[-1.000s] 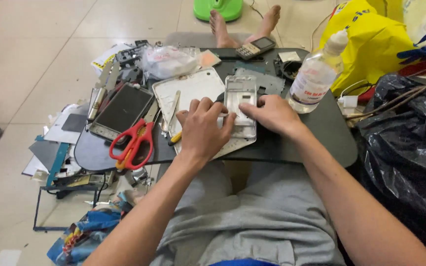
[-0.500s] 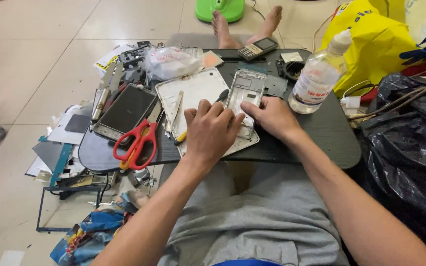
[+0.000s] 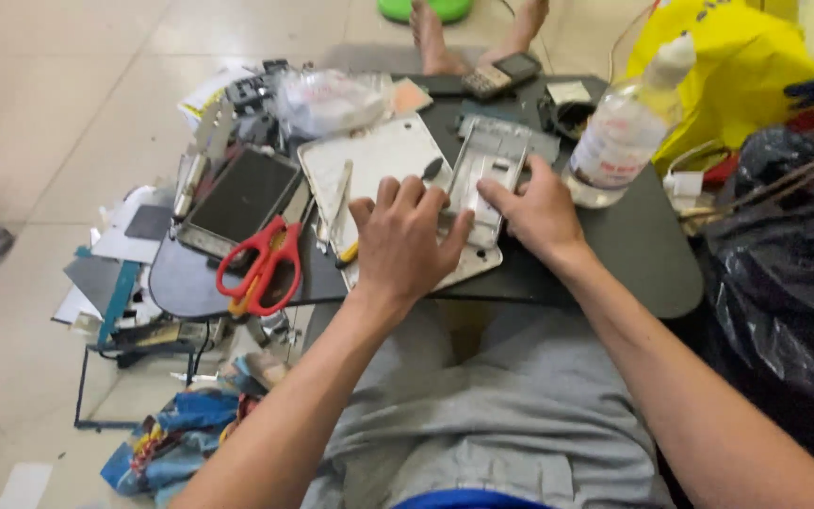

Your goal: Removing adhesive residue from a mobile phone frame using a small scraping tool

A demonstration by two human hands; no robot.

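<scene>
My left hand point(image 3: 402, 240) lies palm down on a light metal tablet back cover point(image 3: 379, 165) on the dark low table point(image 3: 633, 254), its fingertips touching the lower end of a silver phone frame point(image 3: 490, 165). My right hand point(image 3: 537, 207) presses on the same frame's lower right side, thumb along its edge. Whether either hand grips the frame cannot be told; both rest on it. A thin tool with a yellow handle point(image 3: 343, 203) lies on the cover just left of my left hand.
Red-handled scissors point(image 3: 261, 264) and a dark-screened tablet point(image 3: 242, 198) lie at the table's left. A clear plastic bottle point(image 3: 624, 127) stands at right, a small keypad phone point(image 3: 501, 75) at the back. Yellow bag point(image 3: 727, 75) and black bag point(image 3: 793, 273) crowd the right. Someone's bare feet point(image 3: 435, 38) beyond.
Both hands have stayed on the phone frame, my left fingers shifting slightly on it. The view has drifted a little, otherwise nothing on the table has moved.
</scene>
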